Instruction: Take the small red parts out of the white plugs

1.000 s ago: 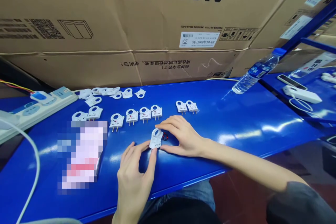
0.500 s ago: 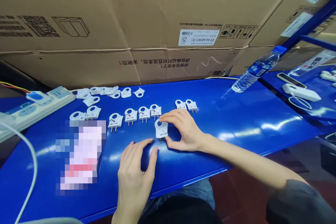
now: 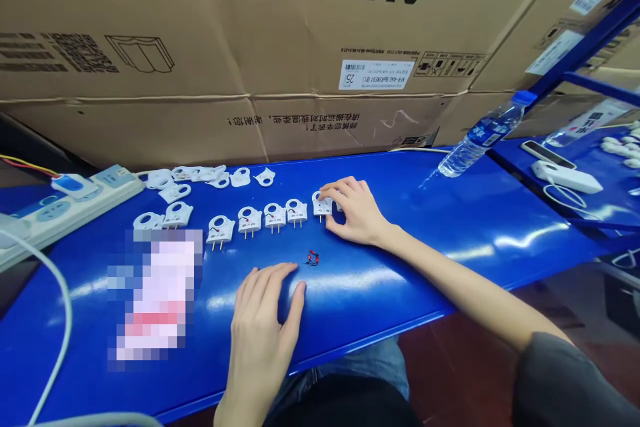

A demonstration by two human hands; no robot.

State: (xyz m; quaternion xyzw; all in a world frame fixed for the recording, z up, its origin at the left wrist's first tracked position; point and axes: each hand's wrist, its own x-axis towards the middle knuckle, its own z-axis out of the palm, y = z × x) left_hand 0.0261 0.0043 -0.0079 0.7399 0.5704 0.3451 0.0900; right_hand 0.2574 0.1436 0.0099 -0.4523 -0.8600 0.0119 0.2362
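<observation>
- A white power strip [image 3: 113, 183] is at 10 o'clock from the left hand.
- A blurry pink patch [image 3: 163, 293] is at 9 o'clock from that hand.
- A messy bunch of white covers [image 3: 197, 174] is up at 11 o'clock from it.
- Below the covers, four white plugs [image 3: 220, 230] make a row. Their metal pins point to about 6 o'clock.
- The left hand [image 3: 260, 320] is wide, thumb and fingers apart, over the blue table [image 3: 200, 367].
- A little loop of red and black wires [image 3: 313, 257] lies near its fingertips, between 1 and 2 o'clock.
- The white plug [image 3: 321, 208] is right of the row, at 9 o'clock from the right hand.
- The right hand [image 3: 357, 213] is narrow, pinching that plug's right side. Another plug [image 3: 339, 206] is partly hidden behind its fingers.
- A water bottle [image 3: 477, 140] leans at 2 o'clock from the right hand.
</observation>
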